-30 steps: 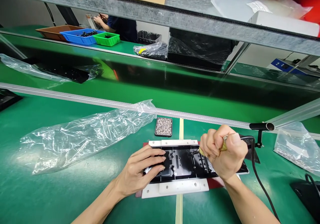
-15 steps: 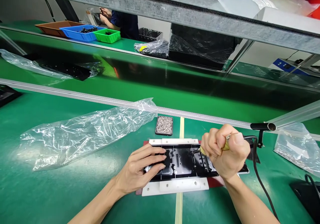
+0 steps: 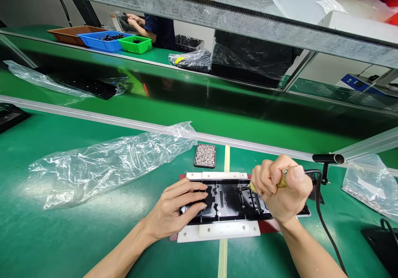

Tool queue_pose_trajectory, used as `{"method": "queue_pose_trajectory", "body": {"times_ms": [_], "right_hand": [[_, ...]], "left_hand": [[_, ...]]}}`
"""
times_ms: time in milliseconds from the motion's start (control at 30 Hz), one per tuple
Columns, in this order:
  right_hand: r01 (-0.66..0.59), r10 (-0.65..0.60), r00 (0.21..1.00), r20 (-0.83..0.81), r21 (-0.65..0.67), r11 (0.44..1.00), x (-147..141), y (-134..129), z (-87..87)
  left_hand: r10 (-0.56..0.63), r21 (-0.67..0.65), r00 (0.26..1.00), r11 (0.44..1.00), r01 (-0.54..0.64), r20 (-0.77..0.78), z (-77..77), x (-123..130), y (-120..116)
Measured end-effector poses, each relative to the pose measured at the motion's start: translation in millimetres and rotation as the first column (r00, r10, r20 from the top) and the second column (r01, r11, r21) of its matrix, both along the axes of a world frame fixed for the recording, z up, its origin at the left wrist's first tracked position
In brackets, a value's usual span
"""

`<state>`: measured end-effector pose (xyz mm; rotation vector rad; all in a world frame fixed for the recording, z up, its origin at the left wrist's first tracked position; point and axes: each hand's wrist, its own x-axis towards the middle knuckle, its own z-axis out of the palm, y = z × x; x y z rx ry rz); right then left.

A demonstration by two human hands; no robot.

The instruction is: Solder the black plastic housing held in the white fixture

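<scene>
A long black plastic panel [image 3: 230,199] lies between white fixture blocks [image 3: 222,230] on the green table. My left hand [image 3: 177,205] rests on the panel's left end, fingers slightly spread and gripping no tool. My right hand [image 3: 281,187] is wrapped round a yellow-handled tool [image 3: 254,186] with a black cable; its thin metal tip reaches left and down to the panel, right of the middle. The exact contact of the tip is too small to make out. Behind the panel sits a small black tray [image 3: 205,155] full of tiny metal pieces.
A clear plastic bag [image 3: 115,166] lies at the left, and another bag [image 3: 370,184] at the right. Near the right hand stands a black tube holder [image 3: 328,158]. Beyond the rail are blue [image 3: 99,44] and green bins [image 3: 137,46] and a person in dark clothing [image 3: 161,31].
The whole view has shifted very slightly. Both hands and the tool keep the same places on the panel. In the background, the other person's hands have moved a little.
</scene>
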<state>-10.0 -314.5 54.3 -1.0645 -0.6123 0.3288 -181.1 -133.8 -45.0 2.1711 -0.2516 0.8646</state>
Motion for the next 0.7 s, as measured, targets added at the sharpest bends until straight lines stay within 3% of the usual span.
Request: {"method": "queue_pose_trajectory", "body": {"times_ms": [700], "right_hand": [[-0.004, 0.004, 1.000, -0.013, 0.006, 1.000, -0.6, -0.3, -0.7]], "left_hand": [[-0.008, 0.009, 1.000, 1.000, 0.009, -0.015, -3.0, -1.2, 0.9]]}}
